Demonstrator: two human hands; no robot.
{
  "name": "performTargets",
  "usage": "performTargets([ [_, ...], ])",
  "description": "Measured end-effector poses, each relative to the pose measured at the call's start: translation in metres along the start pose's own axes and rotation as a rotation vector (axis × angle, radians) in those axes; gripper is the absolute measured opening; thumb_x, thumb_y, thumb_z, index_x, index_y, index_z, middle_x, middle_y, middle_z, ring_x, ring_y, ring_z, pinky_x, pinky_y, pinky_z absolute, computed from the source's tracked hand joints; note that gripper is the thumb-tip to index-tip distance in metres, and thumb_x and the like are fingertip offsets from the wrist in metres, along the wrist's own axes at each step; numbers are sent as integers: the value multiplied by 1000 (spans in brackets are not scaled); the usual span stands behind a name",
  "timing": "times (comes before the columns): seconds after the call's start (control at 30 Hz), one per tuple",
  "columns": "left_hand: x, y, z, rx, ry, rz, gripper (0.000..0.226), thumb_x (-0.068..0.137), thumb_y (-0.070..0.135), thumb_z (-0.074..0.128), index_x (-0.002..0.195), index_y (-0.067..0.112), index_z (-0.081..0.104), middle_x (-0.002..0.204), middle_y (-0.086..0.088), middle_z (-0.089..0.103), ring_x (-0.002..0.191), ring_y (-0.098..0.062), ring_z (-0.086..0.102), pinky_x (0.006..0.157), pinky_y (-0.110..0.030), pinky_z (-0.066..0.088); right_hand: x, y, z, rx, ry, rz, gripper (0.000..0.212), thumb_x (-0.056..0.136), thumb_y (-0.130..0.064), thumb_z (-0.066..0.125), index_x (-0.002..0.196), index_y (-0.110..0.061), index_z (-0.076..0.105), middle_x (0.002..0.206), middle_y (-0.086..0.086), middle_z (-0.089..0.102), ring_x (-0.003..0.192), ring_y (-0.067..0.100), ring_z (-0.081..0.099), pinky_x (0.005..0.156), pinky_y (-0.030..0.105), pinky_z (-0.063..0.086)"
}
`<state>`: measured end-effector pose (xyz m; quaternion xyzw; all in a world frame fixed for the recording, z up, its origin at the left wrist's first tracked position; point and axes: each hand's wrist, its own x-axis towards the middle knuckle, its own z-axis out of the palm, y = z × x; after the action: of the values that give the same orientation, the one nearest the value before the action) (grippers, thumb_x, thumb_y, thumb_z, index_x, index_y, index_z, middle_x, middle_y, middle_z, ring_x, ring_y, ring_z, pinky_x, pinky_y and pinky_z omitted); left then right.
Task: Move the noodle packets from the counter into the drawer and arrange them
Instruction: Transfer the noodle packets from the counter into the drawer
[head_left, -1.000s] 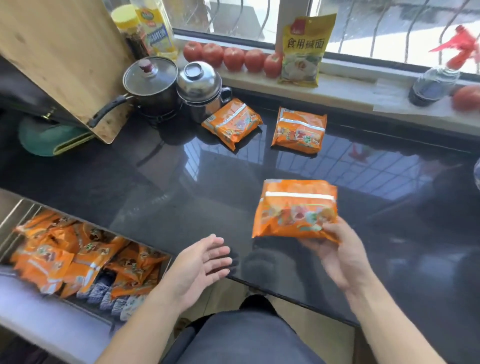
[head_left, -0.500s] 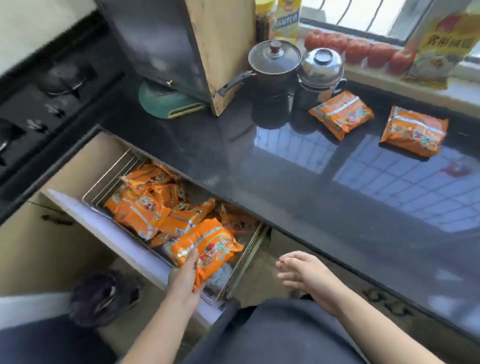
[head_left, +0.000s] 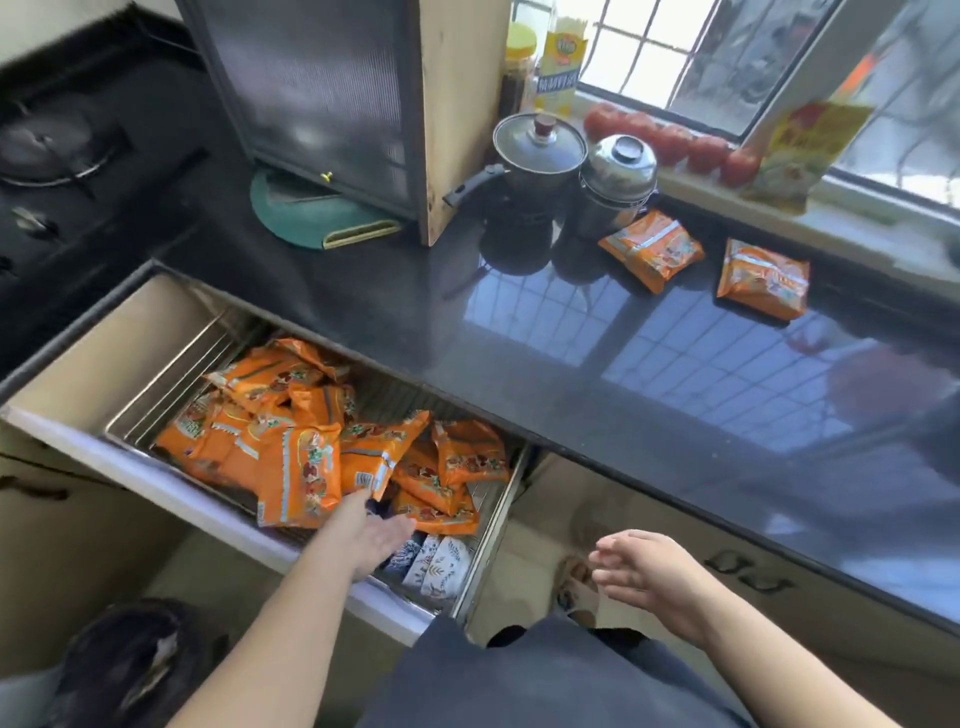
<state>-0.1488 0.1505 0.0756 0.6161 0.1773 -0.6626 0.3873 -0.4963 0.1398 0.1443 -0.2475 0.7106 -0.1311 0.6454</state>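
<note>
Already your left hand (head_left: 382, 535) lay flat-fingered on leaning packet (head_left: 298, 475), lower centre; right hand (head_left: 644, 569) loose, empty. Packet risked toppling over drawer (head_left: 171, 486) front.

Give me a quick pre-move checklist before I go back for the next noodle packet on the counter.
1. Drawer open: ok.
2. Left hand free: cannot tell; its fingertips reach under a packet in the drawer.
3. Right hand free: ok, open and holding nothing.
4. Packets left on the counter: ok, two, the left packet by the steel pot and the right packet.
5. Path over the counter to them: ok, nothing in between.
6. Drawer packets tidy: not ok, they overlap at angles.
</note>
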Motion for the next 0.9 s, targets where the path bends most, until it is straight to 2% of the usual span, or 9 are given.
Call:
performTargets([
  [0.1,-22,-34,35,202,-135,8,43,108,23,50,136,-9,49,122,-26,65,105,-37,68,77,-42,58,4,-5,-8,29,48,8,10,97,-10,60,99,-6,69,92,12,74,76,26,71,78,37,59],
  [0.2,-45,-50,69,233,-172,68,29,107,20,49,122,-4,59,111,-21,70,96,-32,69,77,-39,57,13,-16,-17,64,52,4,11,97,-11,60,101,-5,69,95,12,74,83,28,71,89,42,58],
  [0.37,-73,-56,133,212,-151,213,21,106,16,50,110,1,64,94,-15,69,84,-26,66,76,-35,54,35,-46,-57,132,70,-49,11,98,-12,59,99,-7,68,93,11,72,78,23,70,82,38,57],
  [0.53,-82,-78,226,223,-147,267,18,104,16,51,105,5,66,88,-11,70,78,-24,65,71,-33,53,79,-84,-153,303,109,-97,9,99,-10,58,96,-6,66,89,12,72,78,25,69,82,37,56],
  [0.63,-79,-100,285,240,-120,252,18,103,16,50,100,7,66,87,-9,70,77,-23,64,71,-32,51,121,-115,-231,385,150,-96,10,100,-9,55,95,-8,63,86,11,69,72,22,66,71,31,55],
  [0.73,-77,-117,331,245,-76,248,17,102,15,52,100,7,66,88,-10,70,78,-23,64,72,-32,50,163,-153,-303,409,199,-105,11,103,-11,49,102,-9,59,86,9,67,66,17,65,68,29,53],
  [0.8,-79,-124,353,233,-52,250,17,102,15,52,102,6,66,88,-10,71,79,-24,65,73,-33,51,188,-183,-344,412,260,-123,13,103,-11,47,111,-6,56,90,10,66,68,17,65,69,30,53],
  [0.9,-83,-127,376,211,-24,268,17,102,14,53,104,4,67,88,-11,72,80,-26,66,74,-34,51,224,-229,-388,420,319,-163,25,103,-17,48,124,-5,53,111,15,62,80,22,65,68,33,55],
])
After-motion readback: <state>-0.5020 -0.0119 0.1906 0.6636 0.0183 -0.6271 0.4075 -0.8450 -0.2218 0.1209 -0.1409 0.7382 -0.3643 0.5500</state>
